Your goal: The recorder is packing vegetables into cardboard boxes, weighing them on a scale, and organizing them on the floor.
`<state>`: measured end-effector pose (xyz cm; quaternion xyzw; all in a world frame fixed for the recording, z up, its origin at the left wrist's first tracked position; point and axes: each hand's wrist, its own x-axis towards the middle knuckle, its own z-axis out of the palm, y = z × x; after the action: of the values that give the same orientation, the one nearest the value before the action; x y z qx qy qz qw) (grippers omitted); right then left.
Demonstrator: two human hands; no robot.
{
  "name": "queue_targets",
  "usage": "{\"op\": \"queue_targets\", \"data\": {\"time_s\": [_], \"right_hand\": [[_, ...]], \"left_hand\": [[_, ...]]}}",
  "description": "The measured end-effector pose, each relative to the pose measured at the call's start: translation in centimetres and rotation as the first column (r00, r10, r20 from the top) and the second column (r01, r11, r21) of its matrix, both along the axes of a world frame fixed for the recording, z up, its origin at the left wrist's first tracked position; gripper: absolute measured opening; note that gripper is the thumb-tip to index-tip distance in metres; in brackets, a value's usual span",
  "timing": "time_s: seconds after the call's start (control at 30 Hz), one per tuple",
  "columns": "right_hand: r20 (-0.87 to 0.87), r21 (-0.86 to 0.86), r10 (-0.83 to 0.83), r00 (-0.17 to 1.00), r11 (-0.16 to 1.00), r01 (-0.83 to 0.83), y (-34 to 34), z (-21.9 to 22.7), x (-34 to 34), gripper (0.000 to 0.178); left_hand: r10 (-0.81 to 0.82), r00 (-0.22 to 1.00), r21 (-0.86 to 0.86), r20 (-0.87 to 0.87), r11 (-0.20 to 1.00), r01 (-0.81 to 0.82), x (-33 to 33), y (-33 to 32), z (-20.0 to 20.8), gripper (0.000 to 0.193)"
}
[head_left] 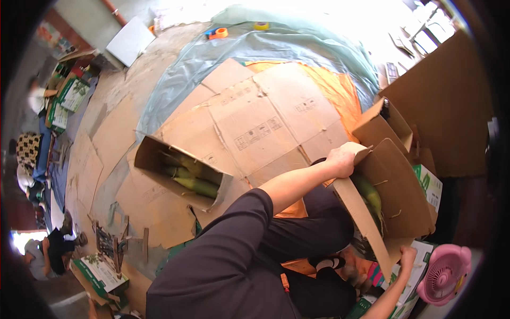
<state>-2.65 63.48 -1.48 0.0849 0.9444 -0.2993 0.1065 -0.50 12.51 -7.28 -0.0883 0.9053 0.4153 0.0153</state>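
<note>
An open brown cardboard box (396,186) stands at my right with green, husked ears that look like corn (366,192) inside. My left hand (341,161) is closed on a flap at its far corner. Near the box's other end, my right hand (407,260) grips the lower end of a flap (364,223). The box's bottom is hidden from me. To the left of my knees, a second open cardboard box (219,194) holds several more green husked ears (196,185), lying lengthwise.
Flattened cardboard (249,122) covers the floor ahead, over an orange sheet (340,95) and a blue-green plastic sheet (186,80). An orange-and-blue tape dispenser (217,34) and yellow tape roll (261,25) lie at the back. A pink fan (443,274) stands at right. People and boxes are far left.
</note>
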Motion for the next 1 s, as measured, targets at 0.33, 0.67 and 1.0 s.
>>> {"op": "queue_targets", "data": {"time_s": [0.33,0.67,1.0], "right_hand": [[-0.177,0.211,0.439,0.881,0.891,-0.402,-21.7,10.2,-4.3,0.026],[-0.19,0.088,0.612,0.768,0.789,-0.607,-47.1,-1.9,0.2,0.027],[0.524,-0.42,0.682,0.509,0.728,-0.543,-59.6,-11.7,17.9,0.033]], "left_hand": [[0.279,0.958,0.01,0.066,0.96,-0.28,7.7,-15.5,9.0,0.042],[0.572,0.816,-0.29,-0.08,0.77,-0.568,23.3,-36.6,5.4,0.042],[0.743,0.607,-0.552,0.28,0.642,-0.532,42.0,-46.5,-3.5,0.042]]}}
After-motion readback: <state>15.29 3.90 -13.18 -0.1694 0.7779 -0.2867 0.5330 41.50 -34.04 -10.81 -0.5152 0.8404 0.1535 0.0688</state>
